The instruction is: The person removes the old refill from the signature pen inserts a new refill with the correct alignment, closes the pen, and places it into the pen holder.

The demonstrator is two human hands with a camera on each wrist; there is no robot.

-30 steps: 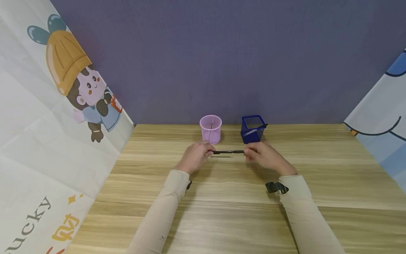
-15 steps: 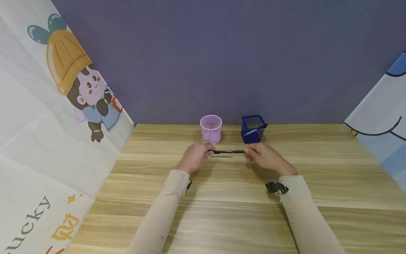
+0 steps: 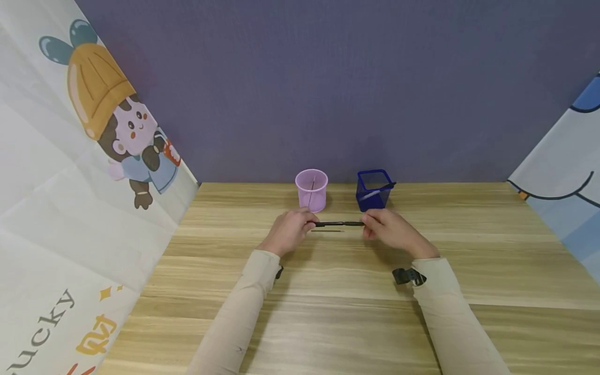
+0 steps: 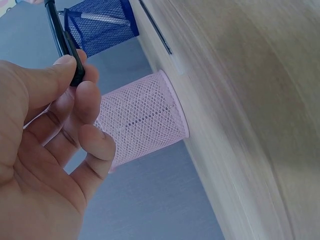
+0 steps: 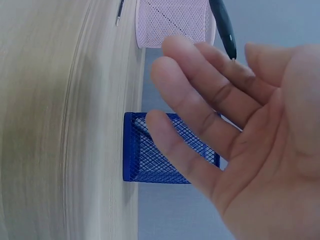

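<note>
My left hand (image 3: pixel 291 232) pinches the clip end of a black pen (image 3: pixel 337 224) between thumb and fingers, as the left wrist view shows. The pen lies level above the table, pointing right. At its pointed end is my right hand (image 3: pixel 391 232); in the right wrist view the fingers (image 5: pixel 185 100) are loosely bent and the thumb stands a little apart from the tip. Whether the tip touches a finger I cannot tell. On the table just in front of the pen lies a thin dark pen refill (image 3: pixel 327 230).
Behind my left hand stands a round pink mesh pen holder (image 3: pixel 312 199). A square blue mesh pen holder (image 3: pixel 373 200) stands behind the right one, with a pen (image 3: pixel 378 192) leaning in it. The wooden table (image 3: pixel 328 323) ends at a grey-blue backdrop (image 3: pixel 328 94).
The right fingertips have shifted very slightly right, and a little more of the pen's pointed end shows. My left hand, the refill and both holders stay put.
</note>
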